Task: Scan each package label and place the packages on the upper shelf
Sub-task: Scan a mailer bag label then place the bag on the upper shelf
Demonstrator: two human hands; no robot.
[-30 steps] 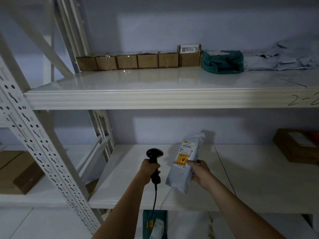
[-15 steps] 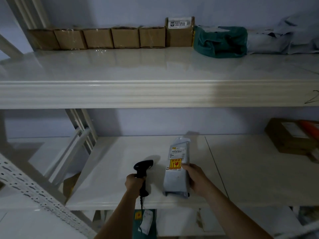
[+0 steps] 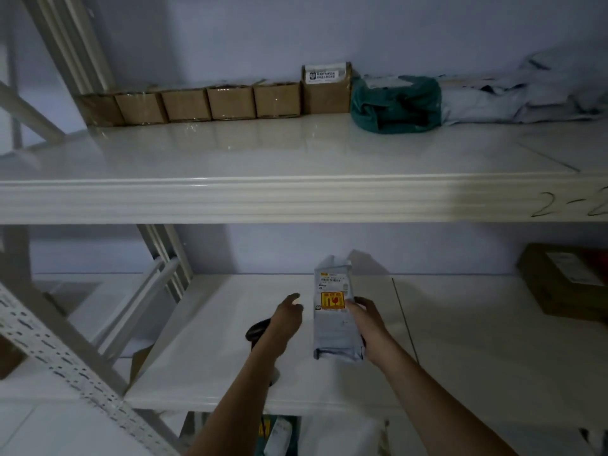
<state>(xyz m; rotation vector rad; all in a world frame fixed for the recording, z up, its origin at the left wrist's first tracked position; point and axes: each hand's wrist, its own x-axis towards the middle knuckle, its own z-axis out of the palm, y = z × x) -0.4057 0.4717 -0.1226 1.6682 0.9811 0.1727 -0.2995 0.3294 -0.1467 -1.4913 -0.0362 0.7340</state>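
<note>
A grey mailer package (image 3: 332, 324) with a white label and an orange sticker stands upright on the lower shelf (image 3: 214, 357). My right hand (image 3: 367, 324) grips its right edge. My left hand (image 3: 287, 319) hovers just left of the package with fingers stretched forward and nothing in it. The black scanner (image 3: 257, 332) lies on the lower shelf under my left wrist, mostly hidden. The upper shelf (image 3: 296, 199) runs across the view above both hands.
At the back of the upper shelf sit a row of small cardboard boxes (image 3: 210, 103), a taller labelled box (image 3: 325, 88), a green bag (image 3: 394, 103) and grey mailers (image 3: 526, 100). A brown box (image 3: 562, 281) lies on the lower shelf, right. A perforated upright (image 3: 65, 363) slants at left.
My left hand has let go of the scanner, which now lies on the lower shelf, and has reached toward the package. The package stays upright in my right hand.
</note>
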